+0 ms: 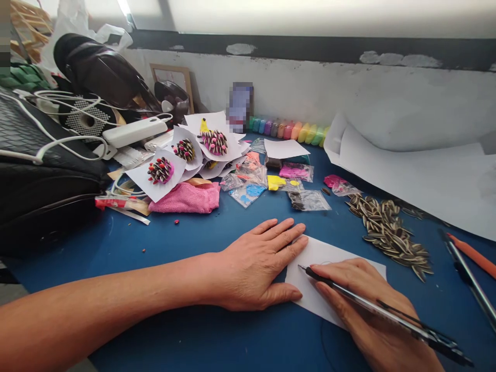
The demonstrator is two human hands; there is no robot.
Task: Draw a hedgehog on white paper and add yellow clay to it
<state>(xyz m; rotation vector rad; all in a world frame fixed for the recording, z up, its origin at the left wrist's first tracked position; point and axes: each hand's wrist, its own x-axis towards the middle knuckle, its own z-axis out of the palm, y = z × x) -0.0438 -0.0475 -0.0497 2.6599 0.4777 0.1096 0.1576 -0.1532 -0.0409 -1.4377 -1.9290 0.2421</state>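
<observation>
A small sheet of white paper lies on the blue tabletop in front of me. My left hand rests flat with fingers spread, its fingertips and thumb over the sheet's left edge. In my right hand is a black and clear pen, its tip at the paper or just above it; I cannot tell which. A faint curved line shows on the sheet near my right fingers, which hide part of it. To the right of the sheet spreads a pile of striped sunflower seeds.
Paper squares bearing seed-and-clay figures sit behind a pink cloth. Bags of coloured clay lie mid-table. Large white sheets curl at the right, near another pen. A black bag and white power strip crowd the left.
</observation>
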